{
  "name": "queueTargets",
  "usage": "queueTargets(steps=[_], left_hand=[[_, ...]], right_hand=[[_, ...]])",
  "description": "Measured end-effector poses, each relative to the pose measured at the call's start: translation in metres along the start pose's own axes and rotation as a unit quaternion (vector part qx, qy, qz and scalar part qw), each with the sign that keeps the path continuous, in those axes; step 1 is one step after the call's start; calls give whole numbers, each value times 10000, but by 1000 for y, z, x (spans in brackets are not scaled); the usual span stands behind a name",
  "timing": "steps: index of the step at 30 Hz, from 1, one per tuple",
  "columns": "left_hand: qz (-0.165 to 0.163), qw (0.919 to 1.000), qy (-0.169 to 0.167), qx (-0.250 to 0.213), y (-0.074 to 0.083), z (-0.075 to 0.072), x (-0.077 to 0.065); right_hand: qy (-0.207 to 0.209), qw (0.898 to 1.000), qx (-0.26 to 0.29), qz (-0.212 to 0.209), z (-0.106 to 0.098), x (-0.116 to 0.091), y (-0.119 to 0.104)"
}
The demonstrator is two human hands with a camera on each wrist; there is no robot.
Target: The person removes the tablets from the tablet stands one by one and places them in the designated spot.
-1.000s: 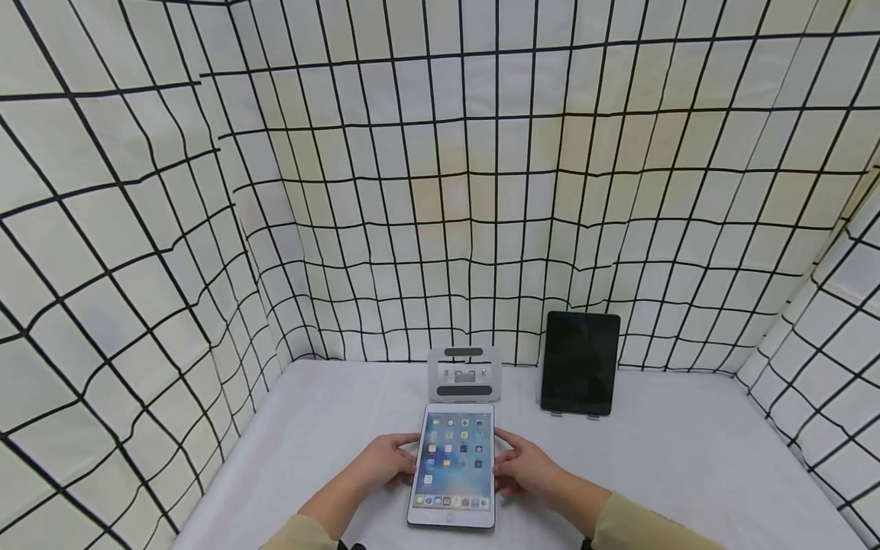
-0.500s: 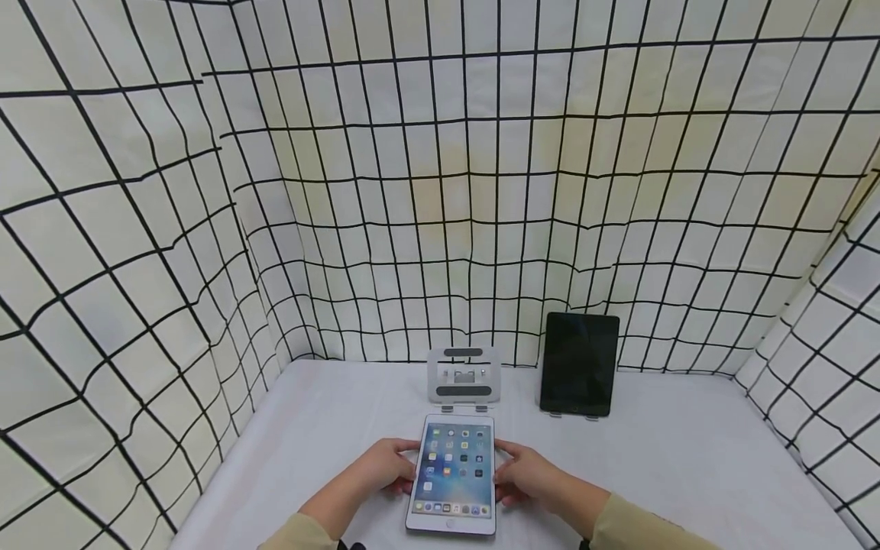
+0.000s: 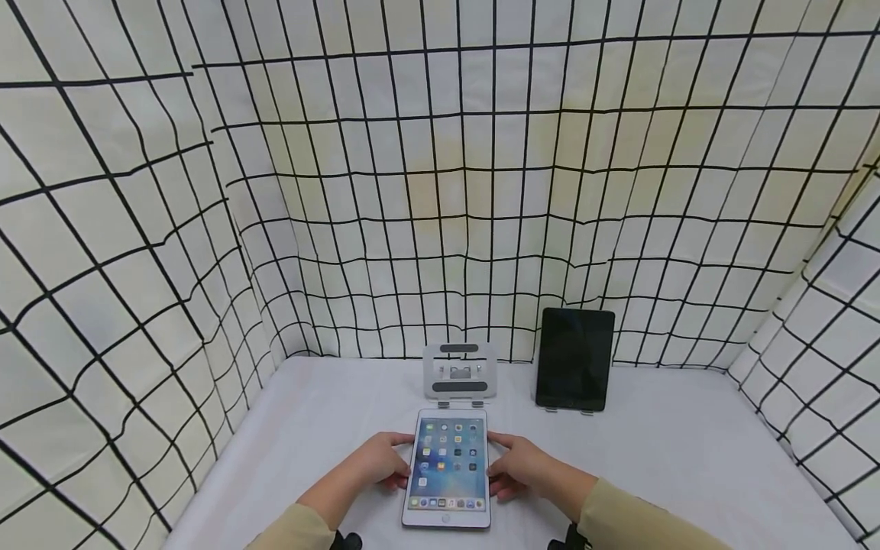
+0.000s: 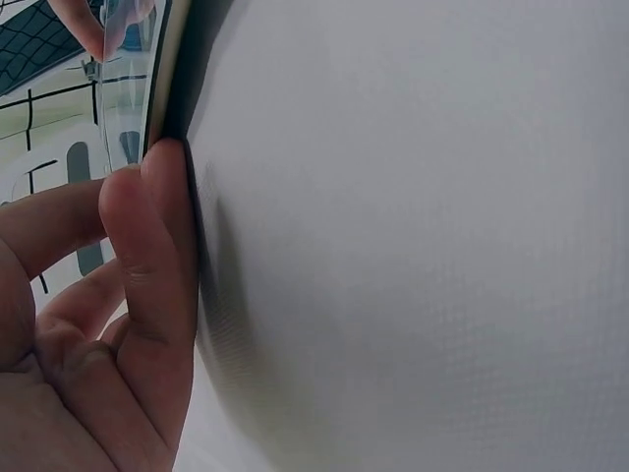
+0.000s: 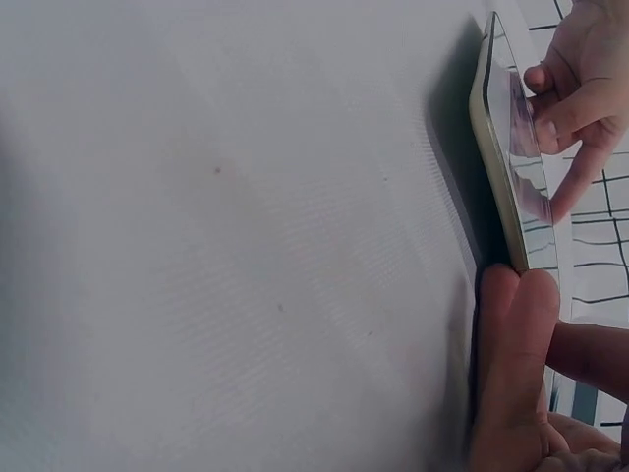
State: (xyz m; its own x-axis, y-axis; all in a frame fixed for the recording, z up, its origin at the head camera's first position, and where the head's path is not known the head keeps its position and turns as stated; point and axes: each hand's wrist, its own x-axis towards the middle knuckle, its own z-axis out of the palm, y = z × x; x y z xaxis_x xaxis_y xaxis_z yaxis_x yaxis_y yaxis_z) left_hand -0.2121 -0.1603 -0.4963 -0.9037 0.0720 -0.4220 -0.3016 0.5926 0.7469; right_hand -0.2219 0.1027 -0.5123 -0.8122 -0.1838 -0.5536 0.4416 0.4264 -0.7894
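Note:
A white tablet point(image 3: 448, 466) with a lit screen of app icons lies in front of me, its home button at the near end. My left hand point(image 3: 380, 460) holds its left edge, and my right hand point(image 3: 517, 466) holds its right edge. In the left wrist view, fingertips point(image 4: 162, 162) meet at the edge of the tablet point(image 4: 165, 69). The right wrist view shows the tablet point(image 5: 503, 147) with a shadow under its rim, one side raised above the cloth. Right behind it stands a grey-white tablet stand point(image 3: 460, 372) with dark pads and two small front lips.
A second tablet point(image 3: 574, 359), its screen black, leans upright on a stand at the back right. White cloth covers the table point(image 3: 660, 443). White curtains with a black grid point(image 3: 440, 191) enclose the back and both sides.
The tablet has come slightly towards me in both hands, uncovering the stand's front lips. During the last half second the head view has shifted a little, while hands and tablet keep their places.

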Motion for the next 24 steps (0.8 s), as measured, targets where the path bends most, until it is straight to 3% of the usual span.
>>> queueTargets(steps=[11, 24], left_hand=[[-258, 9990, -77, 348, 2, -1, 4], [-271, 9993, -78, 258, 1, 0, 1]], right_hand=[[-35, 10000, 29, -25, 0, -4, -4], [86, 9999, -49, -41, 2, -1, -1]])
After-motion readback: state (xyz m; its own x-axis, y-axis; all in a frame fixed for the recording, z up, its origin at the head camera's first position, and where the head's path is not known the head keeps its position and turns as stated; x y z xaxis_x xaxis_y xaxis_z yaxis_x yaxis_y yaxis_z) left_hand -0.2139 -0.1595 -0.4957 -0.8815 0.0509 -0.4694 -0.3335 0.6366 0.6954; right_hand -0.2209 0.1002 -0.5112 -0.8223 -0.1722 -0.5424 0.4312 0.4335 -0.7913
